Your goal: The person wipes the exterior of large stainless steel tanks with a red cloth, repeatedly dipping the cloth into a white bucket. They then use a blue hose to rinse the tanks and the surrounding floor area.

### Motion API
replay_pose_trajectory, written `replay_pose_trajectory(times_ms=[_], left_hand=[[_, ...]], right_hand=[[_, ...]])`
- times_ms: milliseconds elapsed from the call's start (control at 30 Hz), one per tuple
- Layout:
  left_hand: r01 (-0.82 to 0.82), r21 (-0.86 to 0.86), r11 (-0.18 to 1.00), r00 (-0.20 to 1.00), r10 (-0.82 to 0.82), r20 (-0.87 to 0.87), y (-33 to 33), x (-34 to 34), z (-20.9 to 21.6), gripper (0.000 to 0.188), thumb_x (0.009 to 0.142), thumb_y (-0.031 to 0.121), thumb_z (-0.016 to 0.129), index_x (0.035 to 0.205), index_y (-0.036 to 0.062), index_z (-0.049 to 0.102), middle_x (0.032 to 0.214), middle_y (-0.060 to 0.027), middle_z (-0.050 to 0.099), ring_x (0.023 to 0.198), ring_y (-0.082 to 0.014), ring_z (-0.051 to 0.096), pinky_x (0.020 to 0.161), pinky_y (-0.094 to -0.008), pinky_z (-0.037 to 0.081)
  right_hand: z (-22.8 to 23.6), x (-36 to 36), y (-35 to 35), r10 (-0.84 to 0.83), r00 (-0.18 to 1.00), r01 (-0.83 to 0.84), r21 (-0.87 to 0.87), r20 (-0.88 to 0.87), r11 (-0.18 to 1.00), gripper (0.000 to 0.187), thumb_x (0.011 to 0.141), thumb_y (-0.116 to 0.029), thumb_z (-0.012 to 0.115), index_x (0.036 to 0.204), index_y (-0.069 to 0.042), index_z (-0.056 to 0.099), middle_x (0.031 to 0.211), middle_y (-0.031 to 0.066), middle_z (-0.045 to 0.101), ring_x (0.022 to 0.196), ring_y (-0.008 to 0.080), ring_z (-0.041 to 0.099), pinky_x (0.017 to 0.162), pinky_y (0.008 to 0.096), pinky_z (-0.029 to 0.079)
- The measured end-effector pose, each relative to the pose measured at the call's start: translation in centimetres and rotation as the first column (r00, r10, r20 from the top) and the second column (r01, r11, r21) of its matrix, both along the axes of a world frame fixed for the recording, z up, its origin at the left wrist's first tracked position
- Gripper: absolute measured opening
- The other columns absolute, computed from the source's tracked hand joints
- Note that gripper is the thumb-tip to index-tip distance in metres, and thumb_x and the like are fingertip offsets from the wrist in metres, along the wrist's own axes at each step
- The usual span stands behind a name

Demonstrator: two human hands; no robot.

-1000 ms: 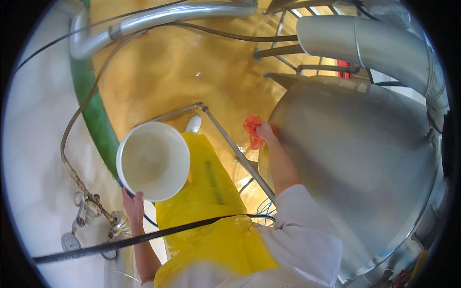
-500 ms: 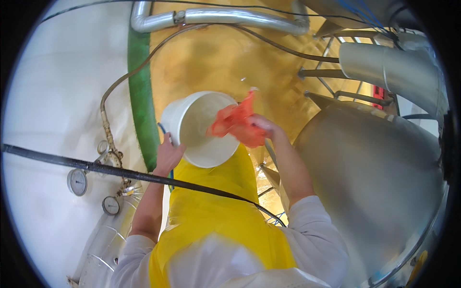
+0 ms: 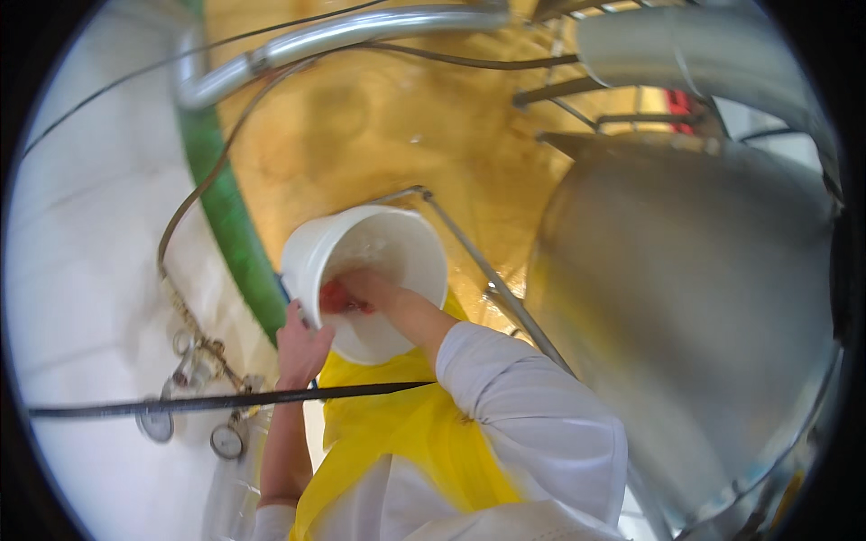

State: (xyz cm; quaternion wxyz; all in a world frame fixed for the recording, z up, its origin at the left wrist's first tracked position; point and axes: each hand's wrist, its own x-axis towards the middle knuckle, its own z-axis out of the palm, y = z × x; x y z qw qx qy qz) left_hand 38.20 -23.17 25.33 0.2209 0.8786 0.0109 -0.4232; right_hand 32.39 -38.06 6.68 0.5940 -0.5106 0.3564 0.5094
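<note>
1. Fingers of my right hand (image 3: 368, 287) are down inside one white bucket (image 3: 302, 260), right up against one red rag (image 3: 337, 300). They're partly hidden, so can't tell if they're clenched on it.
2. My left hand (image 3: 304, 350) has hold of the bucket by its near left side, thumb up by the rim. So: two hands, one bucket, one rag, and the rag's inside.
3. Bucket's just in front of my one yellow apron (image 3: 406, 431), mouth leaning a bit to my right.
4. One black hose (image 3: 207, 400) crosses above my left forearm.
5. Two round gauges (image 3: 227, 439) sit off left.
6. One big metal tank (image 3: 686, 316) fills my right side.
</note>
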Motion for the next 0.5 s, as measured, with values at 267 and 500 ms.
replay_pose_trajectory(times_ms=[267, 500], left_hand=[[0.046, -0.153, 0.987, 0.998, -0.040, 0.039, 0.5, 0.3, -3.1, 0.072, 0.072, 0.025, 0.067, 0.132, -0.0067, 0.043, 0.088, -0.0288, 0.067, 0.085, -0.0454, 0.067, 0.078, -0.0472, 0.053], [0.010, -0.104, 0.995, 1.000, -0.007, 0.025, 0.6, 2.2, -4.1, 0.071, 0.074, 0.026, 0.067, 0.132, -0.0067, 0.043, 0.095, -0.0329, 0.065, 0.093, -0.0490, 0.064, 0.083, -0.0490, 0.051]], right_hand=[[13.0, 3.4, -17.3, 0.633, 0.698, -0.656, -0.055, 0.336, 0.753, 0.020, 0.075, -0.027, 0.079, 0.094, -0.020, 0.075, 0.082, 0.0015, 0.067, 0.061, 0.0139, 0.059, 0.052, 0.0265, 0.045], [37.1, 1.5, -34.7, 0.247, 0.960, -0.269, -0.656, -0.128, 0.705, 0.027, 0.078, -0.022, 0.073, 0.101, -0.008, 0.067, 0.088, 0.0066, 0.065, 0.085, 0.0097, 0.061, 0.074, 0.0269, 0.048]])
